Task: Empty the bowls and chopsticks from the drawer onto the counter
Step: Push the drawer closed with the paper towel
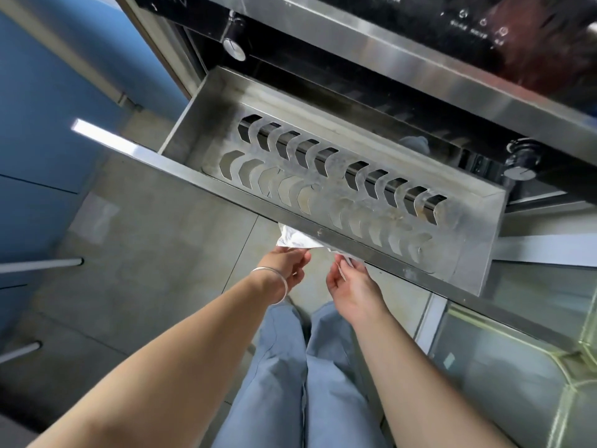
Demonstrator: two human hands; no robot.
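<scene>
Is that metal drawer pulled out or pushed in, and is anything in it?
Pulled out. The drawer juts from the cabinet toward the person, its slotted rack in full view. No bowls or chopsticks show in it.

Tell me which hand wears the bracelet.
The left hand: a silver bangle circles its wrist. The right hand has a bare wrist.

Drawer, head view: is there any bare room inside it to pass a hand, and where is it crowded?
The drawer holds no bowls or chopsticks in view; its slotted rack plate lies bare from the left wall to the right wall. The crowding is below the front rail, where the left hand and right hand hold a crumpled white cloth.
</scene>
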